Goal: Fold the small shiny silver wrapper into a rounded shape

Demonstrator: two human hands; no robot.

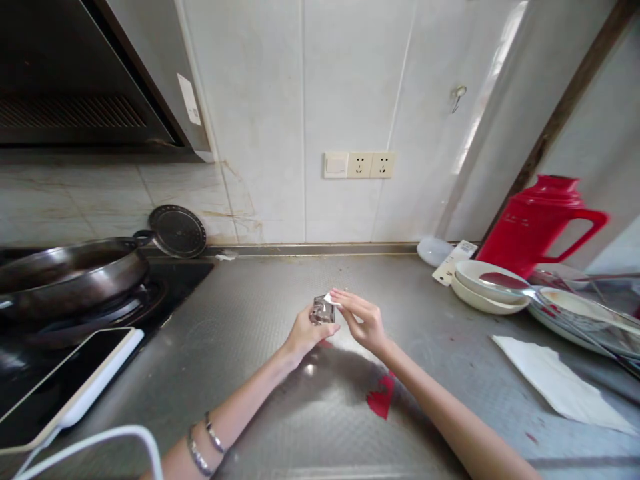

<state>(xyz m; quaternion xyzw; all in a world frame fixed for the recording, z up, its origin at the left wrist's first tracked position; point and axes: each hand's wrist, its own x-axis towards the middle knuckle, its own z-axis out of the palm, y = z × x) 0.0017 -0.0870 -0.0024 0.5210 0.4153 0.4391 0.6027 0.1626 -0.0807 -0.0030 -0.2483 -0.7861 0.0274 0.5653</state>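
Just above the middle of the steel counter [240, 347], my left hand [306, 331] grips a small, squarish, see-through container [323, 311], greyish and shiny like glass. Fingers and thumb press on its sides. My right hand [361, 320] comes in from the right, its fingers pinching a small white tissue [330, 299] against the container's upper right edge. What lies inside the container, if anything, is too small to make out. A torn-looking red patch [382, 396] shows on the counter below my right wrist.
At left, a steel pan [75, 277] sits on the black stove, with a phone [70, 387] in front. A red thermos jug [537, 227], stacked bowls [487, 303], more dishes [560, 327] and a white paper sheet [560, 380] occupy the right side.
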